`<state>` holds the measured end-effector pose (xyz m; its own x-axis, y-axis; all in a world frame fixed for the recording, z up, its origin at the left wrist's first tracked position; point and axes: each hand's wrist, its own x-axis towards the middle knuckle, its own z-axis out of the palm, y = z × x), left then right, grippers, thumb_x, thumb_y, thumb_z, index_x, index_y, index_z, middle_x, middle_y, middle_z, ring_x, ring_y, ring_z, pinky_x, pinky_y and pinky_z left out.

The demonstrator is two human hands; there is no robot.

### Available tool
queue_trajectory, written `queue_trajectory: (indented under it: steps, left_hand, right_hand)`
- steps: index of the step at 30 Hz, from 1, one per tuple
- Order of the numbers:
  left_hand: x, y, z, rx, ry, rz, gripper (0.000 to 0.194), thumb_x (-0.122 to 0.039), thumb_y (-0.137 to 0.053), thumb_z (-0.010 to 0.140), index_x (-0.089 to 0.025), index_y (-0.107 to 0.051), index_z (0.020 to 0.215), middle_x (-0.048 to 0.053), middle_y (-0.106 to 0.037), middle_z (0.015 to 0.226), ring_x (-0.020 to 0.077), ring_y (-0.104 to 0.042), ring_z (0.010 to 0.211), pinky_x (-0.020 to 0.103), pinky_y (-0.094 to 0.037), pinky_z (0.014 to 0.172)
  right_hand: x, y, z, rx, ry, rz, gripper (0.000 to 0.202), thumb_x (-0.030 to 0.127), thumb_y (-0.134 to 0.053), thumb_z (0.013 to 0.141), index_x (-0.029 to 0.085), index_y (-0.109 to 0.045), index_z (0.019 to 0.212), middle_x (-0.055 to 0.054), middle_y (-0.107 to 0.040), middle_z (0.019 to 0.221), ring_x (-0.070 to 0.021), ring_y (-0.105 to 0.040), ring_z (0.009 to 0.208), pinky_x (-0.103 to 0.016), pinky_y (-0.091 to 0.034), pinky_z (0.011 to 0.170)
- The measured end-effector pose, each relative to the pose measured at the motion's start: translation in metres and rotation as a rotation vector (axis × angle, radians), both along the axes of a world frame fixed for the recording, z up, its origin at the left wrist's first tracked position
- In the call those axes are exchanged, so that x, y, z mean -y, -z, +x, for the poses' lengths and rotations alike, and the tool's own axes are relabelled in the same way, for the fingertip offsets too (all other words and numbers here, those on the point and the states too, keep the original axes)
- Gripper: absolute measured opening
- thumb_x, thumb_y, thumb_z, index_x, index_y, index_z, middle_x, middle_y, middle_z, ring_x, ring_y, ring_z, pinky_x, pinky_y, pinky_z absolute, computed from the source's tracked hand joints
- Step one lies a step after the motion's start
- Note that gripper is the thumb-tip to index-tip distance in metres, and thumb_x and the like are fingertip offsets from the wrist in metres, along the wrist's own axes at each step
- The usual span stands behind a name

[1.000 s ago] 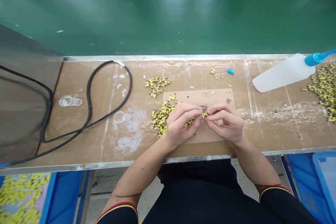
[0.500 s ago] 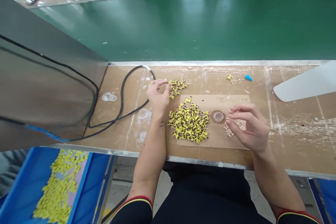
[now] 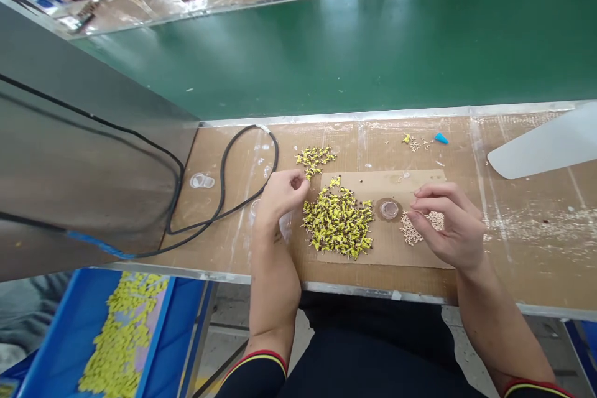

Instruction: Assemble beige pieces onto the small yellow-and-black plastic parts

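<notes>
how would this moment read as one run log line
left hand: curled, beside yellow pile, contents unclear | right hand: by pale bits, contents unclear | clear dish: between pile and bits

Dressed in a plain shirt, very dark, near black! Cut short at the left sleeve and right sleeve, finished there with trim, red at the edge, thin yellow inside. Gloveless at left hand and right hand! Marked, too, near the left wrist, darkly, illegibly small.
</notes>
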<state>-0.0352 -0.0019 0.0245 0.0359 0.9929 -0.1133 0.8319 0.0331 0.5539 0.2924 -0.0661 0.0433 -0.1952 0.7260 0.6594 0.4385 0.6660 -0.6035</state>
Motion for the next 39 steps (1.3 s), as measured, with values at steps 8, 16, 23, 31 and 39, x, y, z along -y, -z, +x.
queue_trajectory:
  steps: [8, 16, 23, 31, 39]
  left_hand:
    - [-0.008, 0.016, 0.005, -0.069, 0.131, 0.153, 0.041, -0.026, -0.053, 0.087, -0.014, -0.067, 0.123, 0.014, -0.069, 0.126, 0.0295, -0.062, 0.121, 0.045, -0.047, 0.11]
    - [-0.007, 0.016, 0.021, -0.011, 0.207, 0.178, 0.021, -0.03, -0.05, 0.096, -0.018, -0.067, 0.091, 0.007, -0.072, 0.093, 0.0229, -0.065, 0.093, 0.039, -0.052, 0.092]
    - [-0.004, 0.018, 0.031, 0.003, 0.199, 0.358, 0.026, -0.026, -0.048, 0.1, -0.017, -0.065, 0.117, 0.012, -0.069, 0.121, 0.0259, -0.061, 0.119, 0.045, -0.047, 0.106]
    - [0.004, 0.023, 0.049, -0.128, 0.347, 0.227, 0.035, -0.025, -0.046, 0.099, -0.017, -0.069, 0.124, 0.015, -0.067, 0.124, 0.0329, -0.058, 0.121, 0.051, -0.047, 0.102]
    - [-0.001, 0.017, 0.047, 0.011, 0.246, 0.162, 0.021, -0.029, -0.058, 0.091, -0.019, -0.075, 0.096, 0.01, -0.072, 0.108, 0.0282, -0.064, 0.11, 0.046, -0.049, 0.104]
  right_hand:
    - [0.0, 0.0, 0.0, 0.028, 0.005, 0.003, 0.02, 0.006, -0.072, 0.087, 0.022, -0.067, 0.097, -0.005, -0.066, 0.096, -0.0174, -0.068, 0.084, -0.029, -0.057, 0.061]
    - [-0.001, -0.001, -0.002, 0.059, -0.008, 0.015, 0.02, 0.007, -0.071, 0.088, 0.023, -0.066, 0.099, -0.005, -0.066, 0.094, -0.0175, -0.068, 0.084, -0.031, -0.059, 0.067]
    - [-0.003, -0.004, 0.016, 0.066, 0.086, 0.031, 0.02, 0.007, -0.071, 0.087, 0.024, -0.067, 0.097, -0.004, -0.067, 0.092, -0.017, -0.067, 0.082, -0.03, -0.056, 0.066]
    - [-0.009, -0.003, 0.052, 0.644, -0.114, -0.595, 0.006, 0.025, -0.063, 0.096, 0.022, -0.069, 0.095, -0.003, -0.072, 0.092, -0.0183, -0.068, 0.079, -0.032, -0.05, 0.068]
    - [-0.014, 0.001, 0.044, 0.844, -0.193, -0.851, 0.01, 0.023, -0.064, 0.094, 0.022, -0.072, 0.1, -0.005, -0.071, 0.103, -0.0225, -0.068, 0.091, -0.033, -0.046, 0.075]
